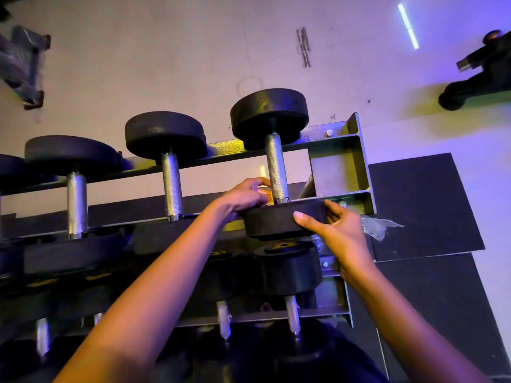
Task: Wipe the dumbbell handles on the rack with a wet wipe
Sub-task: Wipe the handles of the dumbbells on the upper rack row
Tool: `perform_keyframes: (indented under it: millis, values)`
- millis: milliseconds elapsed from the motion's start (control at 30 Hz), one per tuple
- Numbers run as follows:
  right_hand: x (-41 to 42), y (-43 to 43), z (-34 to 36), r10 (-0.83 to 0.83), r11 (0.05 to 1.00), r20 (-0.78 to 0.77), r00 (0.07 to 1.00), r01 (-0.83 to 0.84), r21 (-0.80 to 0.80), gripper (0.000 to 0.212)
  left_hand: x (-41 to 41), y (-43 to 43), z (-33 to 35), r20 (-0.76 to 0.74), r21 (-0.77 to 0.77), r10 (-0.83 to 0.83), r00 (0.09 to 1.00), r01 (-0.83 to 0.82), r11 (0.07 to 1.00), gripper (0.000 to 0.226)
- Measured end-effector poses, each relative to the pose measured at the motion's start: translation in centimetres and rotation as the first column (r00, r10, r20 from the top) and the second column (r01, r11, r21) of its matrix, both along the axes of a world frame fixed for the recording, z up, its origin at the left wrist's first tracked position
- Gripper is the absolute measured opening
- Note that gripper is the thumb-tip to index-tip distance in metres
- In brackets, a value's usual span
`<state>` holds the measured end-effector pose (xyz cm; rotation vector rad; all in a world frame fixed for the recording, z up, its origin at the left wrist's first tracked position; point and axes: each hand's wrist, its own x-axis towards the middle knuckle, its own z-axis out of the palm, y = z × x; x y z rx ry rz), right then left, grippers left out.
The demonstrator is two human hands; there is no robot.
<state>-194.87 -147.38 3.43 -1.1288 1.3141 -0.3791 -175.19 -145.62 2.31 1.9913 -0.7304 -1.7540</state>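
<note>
As the grey metal rack [340, 167] fills your view, the rightmost black-headed dumbbell with the knurled steel handle [276, 170] lies across its top tier. Your right grip [337, 230] clasps the dumbbell's near head, thumb on its face. Your left grip [243, 196] curls at the handle's foot; what it holds, if anything, cannot be told.

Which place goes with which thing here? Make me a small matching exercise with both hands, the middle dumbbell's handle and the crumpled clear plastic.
Things: 1 left hand; 2 right hand; 3 middle handle; 4 clear plastic.
Places: A beside the right end of the rack; B gripping the near head of the rightmost dumbbell; C bare knurled metal, untouched; D at the base of the rightmost handle.
Pairs: 1-D, 2-B, 3-C, 4-A.
</note>
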Motion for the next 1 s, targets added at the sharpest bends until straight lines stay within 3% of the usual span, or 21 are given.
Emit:
perform_keyframes:
  millis: [133, 267, 433, 533, 600, 667, 733, 800, 900, 967, 1000]
  values:
    - [0.0, 0.0, -0.4, 0.003, 1.0, -0.007, 1.0, -0.003, 0.007, 0.111, 0.8, 0.7, 0.6, -0.006, -0.059, 0.04, 0.999, -0.041, 0.997, 0.028]
    - [0.0, -0.1, -0.7, 0.002, 1.0, -0.004, 1.0, -0.002, 0.007, 0.099, 1.1, 0.5, 0.1, 0.077, -0.083, 0.028, 0.997, -0.021, 0.996, 0.029]
    - [0.0, -0.2, -0.5, -0.005, 1.0, -0.007, 1.0, 0.005, 0.019, 0.096, -0.1, 0.5, -0.2, 0.071, -0.06, 0.096, 0.993, -0.092, 0.994, 0.027]
    - [0.0, -0.1, -0.7, -0.008, 1.0, -0.029, 1.0, 0.008, 0.001, 0.104, 0.3, 1.3, 1.1, 0.131, -0.149, 0.364, 0.922, -0.345, 0.927, 0.025]
    - [0.0, -0.1, -0.8, -0.013, 1.0, -0.031, 0.999, 0.013, 0.0, 0.108, -0.2, 0.2, 2.0, 0.116, -0.366, 0.593, 0.796, -0.521, 0.771, 0.023]
    - [0.1, -0.1, -0.7, -0.013, 1.0, -0.034, 0.999, 0.013, 0.006, 0.11, -1.4, -1.7, 2.1, 0.231, -0.623, 0.634, 0.738, -0.388, 0.679, 0.019]
    - [0.1, -0.1, -0.4, -0.008, 1.0, -0.032, 0.999, 0.009, 0.008, 0.101, -2.9, -3.3, 1.8, 0.499, -0.73, 0.56, 0.662, -0.028, 0.683, 0.01]
    - [0.1, 0.0, -0.1, -0.006, 1.0, -0.037, 0.999, 0.007, 0.021, 0.09, -3.3, -4.4, 0.9, 0.683, -0.68, 0.462, 0.566, 0.259, 0.686, 0.013]
    - [0.3, 0.2, -0.4, -0.018, 1.0, -0.071, 0.997, 0.019, 0.021, 0.106, -2.9, -5.0, -0.4, 0.864, -0.483, 0.282, 0.416, 0.533, 0.695, 0.018]
    - [0.3, 0.4, -0.6, -0.014, 0.999, -0.079, 0.997, 0.016, 0.028, 0.113, -2.5, -5.1, -0.8, 0.911, -0.408, 0.255, 0.325, 0.607, 0.682, 0.014]
    - [0.3, 0.4, -0.6, -0.009, 1.0, -0.084, 0.996, 0.011, 0.025, 0.112, -2.4, -5.0, -0.9, 0.898, -0.434, 0.282, 0.337, 0.578, 0.691, 0.014]
